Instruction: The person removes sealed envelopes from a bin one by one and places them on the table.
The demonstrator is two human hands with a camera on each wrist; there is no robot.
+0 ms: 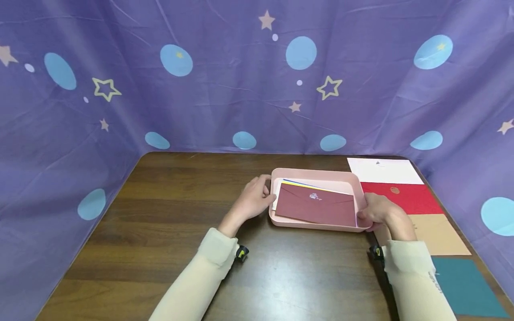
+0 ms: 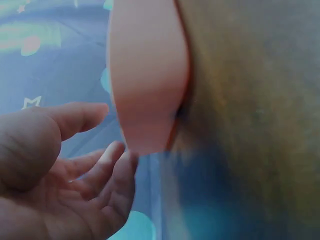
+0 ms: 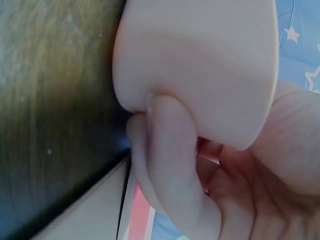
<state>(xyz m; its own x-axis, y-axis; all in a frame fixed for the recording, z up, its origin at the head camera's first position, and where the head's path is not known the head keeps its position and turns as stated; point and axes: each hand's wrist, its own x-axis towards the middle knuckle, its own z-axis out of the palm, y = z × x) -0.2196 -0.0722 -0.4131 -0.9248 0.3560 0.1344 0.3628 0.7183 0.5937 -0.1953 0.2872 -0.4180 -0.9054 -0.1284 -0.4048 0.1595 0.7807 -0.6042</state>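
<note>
A shallow pink tray lies on the wooden table with a stack of envelopes in it. The top envelope is dark maroon with a small pale print; blue, yellow and white edges show behind it. My right hand grips the tray's right end, thumb over the rim and fingers curled against the outer wall, as the right wrist view shows. At the tray's left end is my left hand. Its thumb stands off the wall in the left wrist view, while the fingertips come right at the tray's corner.
Down the table's right side lie flat sheets or envelopes in a column: white, red, tan and teal. A purple curtain with stars and blue spots hangs behind the table and along its sides.
</note>
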